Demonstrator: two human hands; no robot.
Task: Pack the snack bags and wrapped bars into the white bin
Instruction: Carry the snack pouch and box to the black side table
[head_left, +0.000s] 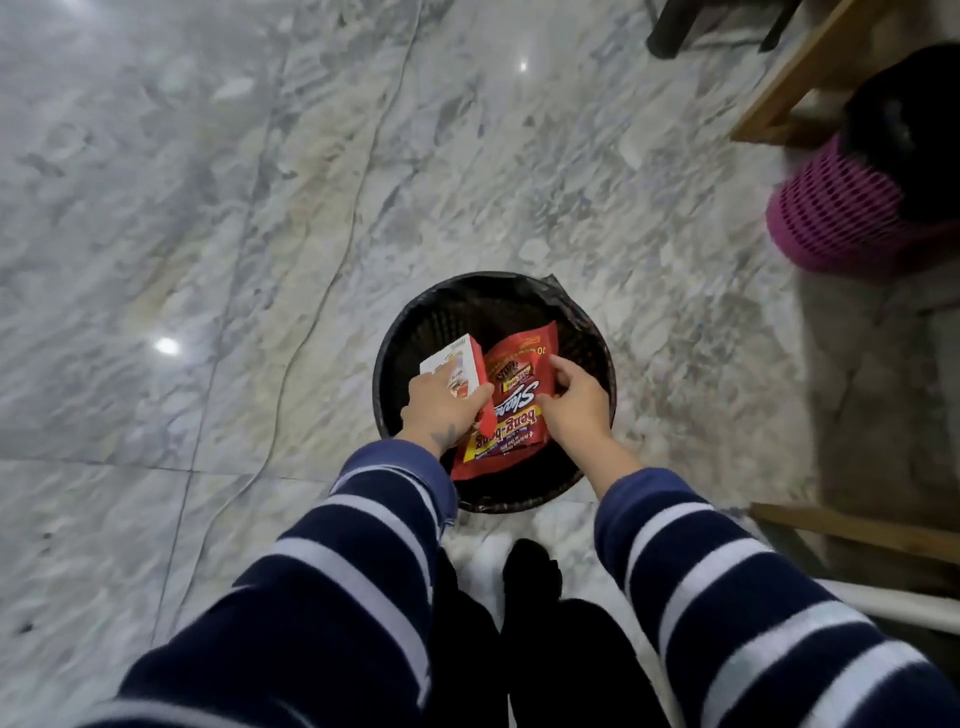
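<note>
Snack bag (511, 402), red and glossy with yellow and purple print, lay tilted inside a round black basket (597, 358), its lower end near the basket's near rim and its upper end pointing into the dark middle. No white bin showed anywhere; the only container under the hands was this black one, which stood on the marble floor (208, 234). The right hand (574, 400) pinched the bag's right edge, thumb and fingers closed on the wrapper, so that grip was grasping the bag. Just left of the bag, touching it, a small white and red box (457, 366) stood slanted over the basket's left side. The left hand (444, 408) was wrapped around the box's lower part, its grip clenched on the carton, with a dark mark visible near the wrist. Both arms wore navy sleeves (363, 571) with pale stripes, reaching down from the bottom of the view. Between the sleeves, dark-clad legs (530, 597) stood just short of the basket. Well apart to the right, a pink woven basket (831, 218) lined with something black sat beside wooden furniture (789, 88). A second wooden rail (857, 530) crossed the lower right corner, near the right sleeve.
</note>
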